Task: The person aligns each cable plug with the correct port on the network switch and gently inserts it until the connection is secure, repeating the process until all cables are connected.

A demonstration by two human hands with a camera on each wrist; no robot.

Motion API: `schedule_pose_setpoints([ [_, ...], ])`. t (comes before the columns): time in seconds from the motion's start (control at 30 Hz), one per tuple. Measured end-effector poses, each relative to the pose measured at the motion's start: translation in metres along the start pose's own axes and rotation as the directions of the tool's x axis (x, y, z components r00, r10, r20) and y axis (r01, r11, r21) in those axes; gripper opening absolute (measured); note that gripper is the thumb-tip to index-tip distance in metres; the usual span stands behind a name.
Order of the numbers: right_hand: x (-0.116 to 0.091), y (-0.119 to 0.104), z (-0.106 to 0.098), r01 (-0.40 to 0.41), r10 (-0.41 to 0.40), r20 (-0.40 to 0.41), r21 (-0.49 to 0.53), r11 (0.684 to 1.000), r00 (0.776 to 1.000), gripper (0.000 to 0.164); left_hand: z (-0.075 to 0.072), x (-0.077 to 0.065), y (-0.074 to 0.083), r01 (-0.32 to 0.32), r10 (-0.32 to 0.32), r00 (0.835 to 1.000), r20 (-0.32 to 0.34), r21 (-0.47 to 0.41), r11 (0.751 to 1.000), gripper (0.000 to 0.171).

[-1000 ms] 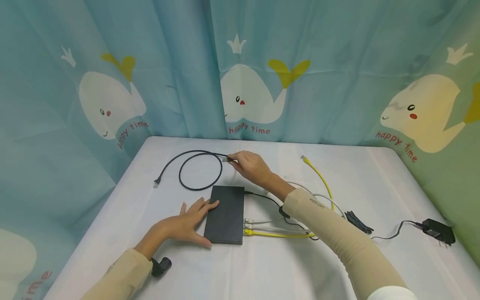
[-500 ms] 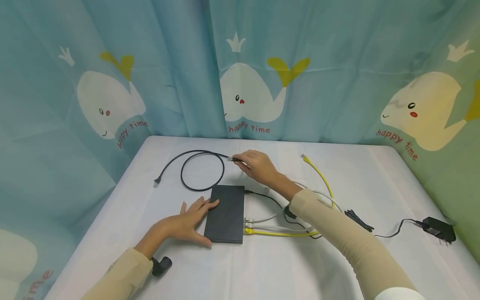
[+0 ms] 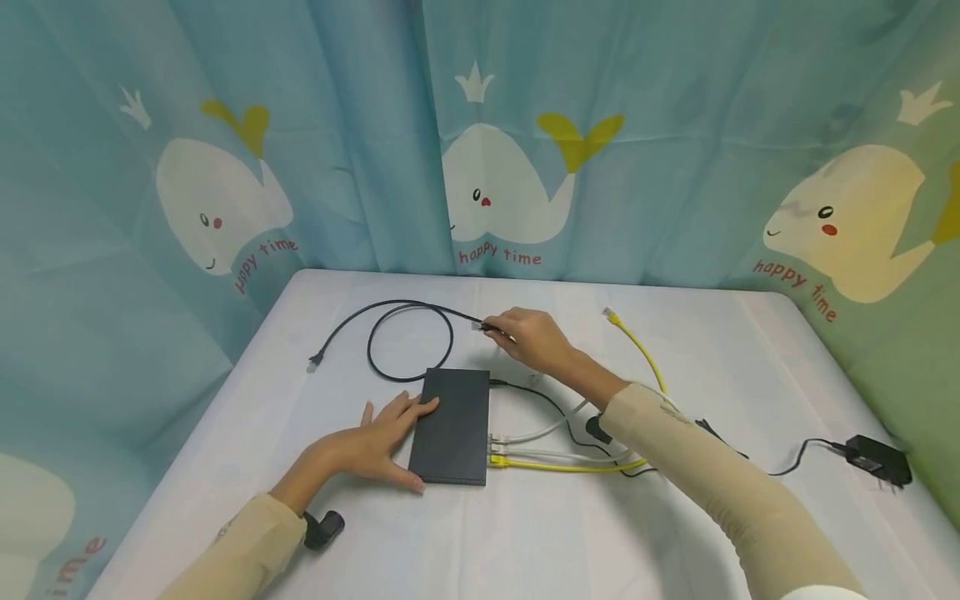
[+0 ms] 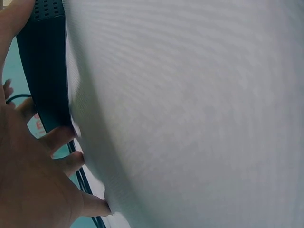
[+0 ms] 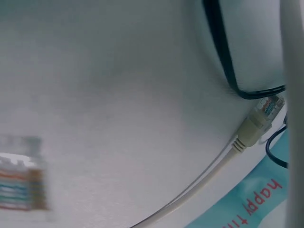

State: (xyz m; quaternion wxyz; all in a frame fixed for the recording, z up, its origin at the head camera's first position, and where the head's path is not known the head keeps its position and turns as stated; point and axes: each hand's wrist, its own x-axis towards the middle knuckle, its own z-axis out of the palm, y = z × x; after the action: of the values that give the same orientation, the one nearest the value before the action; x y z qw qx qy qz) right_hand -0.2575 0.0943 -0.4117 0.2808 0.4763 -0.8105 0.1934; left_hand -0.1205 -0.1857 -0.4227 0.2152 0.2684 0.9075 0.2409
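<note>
My left hand [image 3: 375, 454] rests with spread fingers on the left edge of a flat black network switch [image 3: 452, 429]. The left wrist view shows that hand [image 4: 38, 175] along the switch's side [image 4: 45, 66]. My right hand [image 3: 534, 340] pinches one end of a black Ethernet cable [image 3: 405, 301] beyond the switch, its clear plug poking out leftward. The cable makes a loop and its other plug [image 3: 317, 360] lies at the left. Two white cables [image 3: 532, 436] and a yellow cable [image 3: 570, 467] run from the switch's right side.
A thin black power cord [image 3: 547, 396] leaves the switch's upper right. Far right lies a power adapter [image 3: 877, 460]. The yellow cable's free plug [image 3: 612, 316] lies at the back. In the right wrist view, a white cable's plug [image 5: 254, 124] lies near the table's back edge.
My right hand has moved rightward and slightly nearer, drawing the black Ethernet cable's end along. The cable's loop has shifted a little right. My left hand stays in place on the switch.
</note>
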Motion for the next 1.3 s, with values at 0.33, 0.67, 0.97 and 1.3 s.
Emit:
schedule_pose_setpoints([
  [0.33, -0.008, 0.000, -0.009, -0.018, 0.018, -0.001, -0.042, 0.999, 1.000, 0.018, -0.001, -0.001, 0.002, 0.007, -0.007, 1.000, 0.001, -0.004, 1.000, 0.112],
  [0.67, -0.013, -0.004, -0.011, -0.027, 0.029, 0.089, -0.031, 0.999, 0.996, 0.018, 0.001, 0.000, 0.001, 0.002, -0.002, 1.000, 0.004, -0.007, 1.000, 0.113],
  [0.97, -0.021, -0.007, -0.014, 0.009, -0.003, 0.115, -0.052, 0.999, 0.993, 0.014, 0.002, 0.000, -0.001, 0.001, -0.001, 1.000, -0.003, 0.007, 1.000, 0.113],
  [1.3, -0.025, -0.009, -0.013, 0.023, -0.010, 0.151, -0.083, 0.996, 0.988, 0.013, 0.002, 0.000, 0.000, -0.001, 0.001, 1.000, -0.004, 0.005, 1.000, 0.113],
])
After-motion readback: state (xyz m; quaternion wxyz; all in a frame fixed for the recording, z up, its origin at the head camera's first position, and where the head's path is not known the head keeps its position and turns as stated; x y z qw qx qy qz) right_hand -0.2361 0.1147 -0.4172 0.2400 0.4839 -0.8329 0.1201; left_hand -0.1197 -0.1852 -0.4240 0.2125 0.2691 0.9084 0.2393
